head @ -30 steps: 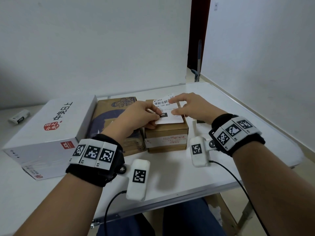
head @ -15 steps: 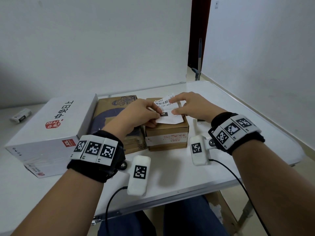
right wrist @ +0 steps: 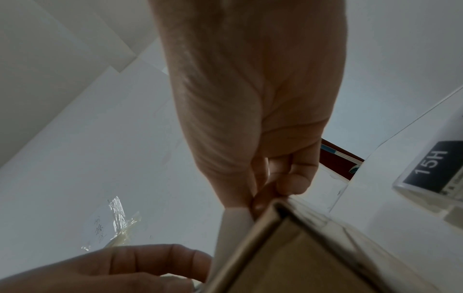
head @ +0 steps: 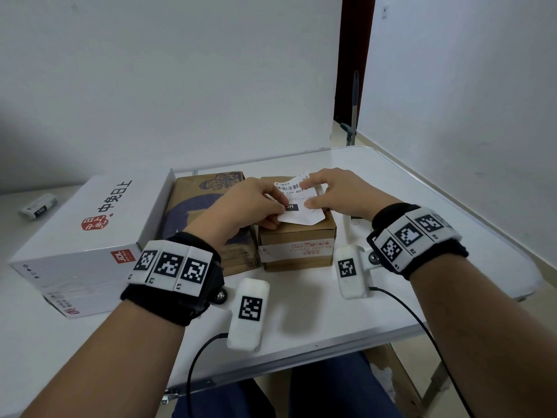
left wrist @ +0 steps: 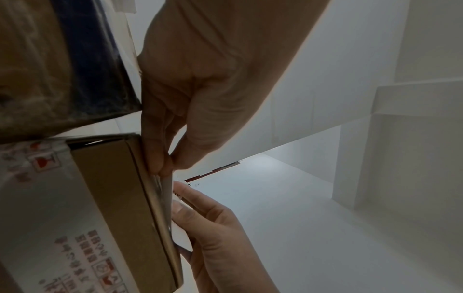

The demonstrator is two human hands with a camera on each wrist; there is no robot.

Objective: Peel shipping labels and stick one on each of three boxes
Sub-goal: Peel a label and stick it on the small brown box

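A small brown box (head: 297, 245) stands mid-table. Just over its top is a white barcode label (head: 301, 203), far end curled upward. My left hand (head: 280, 203) pinches the label's left edge between thumb and forefinger, as the left wrist view shows (left wrist: 162, 168). My right hand (head: 307, 193) pinches its right edge, fingertips meeting at the box corner (right wrist: 263, 198). A flat brown box with blue print (head: 193, 203) lies to the left, touching the small one. A large white box (head: 90, 224) sits further left.
Another label marked 15H (right wrist: 431, 172) lies on the white table (head: 422, 236) right of the small box. A small white object (head: 37, 206) is at the far left. A mop handle (head: 354, 110) leans by the doorway beyond the table's far right corner.
The label's far end has curled up higher off the box top. Both hands keep their pinch and have hardly moved.
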